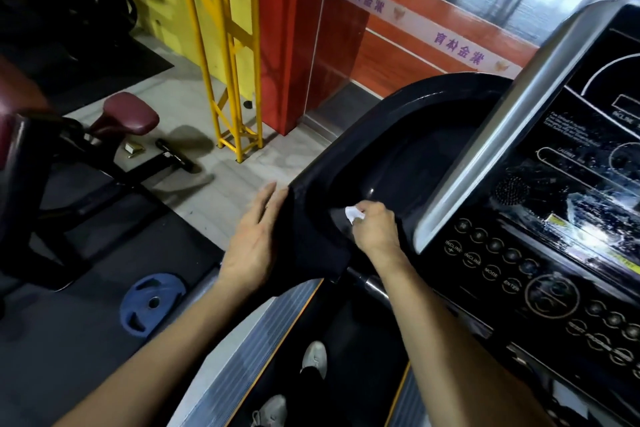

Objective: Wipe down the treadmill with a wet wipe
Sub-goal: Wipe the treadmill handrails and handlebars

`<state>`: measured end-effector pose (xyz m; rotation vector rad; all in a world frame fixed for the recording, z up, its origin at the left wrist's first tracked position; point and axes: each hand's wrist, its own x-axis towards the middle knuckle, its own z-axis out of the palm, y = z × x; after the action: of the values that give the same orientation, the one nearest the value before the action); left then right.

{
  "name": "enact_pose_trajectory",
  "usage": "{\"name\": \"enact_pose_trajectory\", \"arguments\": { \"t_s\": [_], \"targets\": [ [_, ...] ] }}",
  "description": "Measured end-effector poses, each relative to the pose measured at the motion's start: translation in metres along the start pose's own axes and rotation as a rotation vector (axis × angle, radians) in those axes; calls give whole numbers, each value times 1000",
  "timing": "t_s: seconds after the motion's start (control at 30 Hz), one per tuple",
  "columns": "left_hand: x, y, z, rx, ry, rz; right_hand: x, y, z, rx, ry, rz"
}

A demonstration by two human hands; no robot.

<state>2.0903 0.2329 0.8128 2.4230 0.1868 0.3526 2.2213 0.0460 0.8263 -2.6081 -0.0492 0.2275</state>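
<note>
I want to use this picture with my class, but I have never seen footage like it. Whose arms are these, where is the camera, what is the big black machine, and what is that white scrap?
The camera sits on a person's head and looks forward and down, so the two bare arms are the wearer's own. Their grey shoes show at the bottom, standing on the treadmill's belt. The black machine is the treadmill: its console with round buttons is at the right, and a curved black side tray sits left of it. The right hand pinches a small white wet wipe and holds it against the tray's near rim. The left hand rests flat, fingers straight, on the tray's outer edge. On the gym floor at the left lies a blue weight plate.
</note>
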Motion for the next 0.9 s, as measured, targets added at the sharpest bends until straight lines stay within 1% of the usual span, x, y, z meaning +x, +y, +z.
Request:
{"name": "enact_pose_trajectory", "arguments": {
  "t_s": [0.1,0.17,0.23,0.3,0.37,0.43,0.5,0.6,0.67,0.77,0.83,0.9],
  "targets": [
    [-44,-27,-6,142,12,-72,-41,-1,9,206,90,-186],
    [-69,-43,-7,225,18,-56,-64,2,20,296,196,-286],
    [-88,-56,-5,248,11,-22,-80,5,31,241,319,-400],
    [-101,-60,-4,251,-5,-18,-91,5,40,171,396,-502],
    [-108,-58,-4,233,2,-22,-99,1,50,135,414,-607],
    [-111,-57,-6,213,9,-25,-110,-7,63,72,380,-739],
    [-116,-58,-7,203,14,-33,-116,-14,70,24,369,-791],
    [-128,-58,-8,213,18,-43,-105,-22,59,-31,348,-878],
    [-132,-58,-9,218,23,-41,-80,-30,42,-136,339,-886],
    [-133,-58,-6,252,41,-45,-35,-51,12,-337,382,-743],
    [-136,-56,-6,278,40,-50,-21,-65,3,-378,365,-665],
    [-140,-56,-5,294,52,-66,-28,-78,11,-365,356,-659]
  ]
}}
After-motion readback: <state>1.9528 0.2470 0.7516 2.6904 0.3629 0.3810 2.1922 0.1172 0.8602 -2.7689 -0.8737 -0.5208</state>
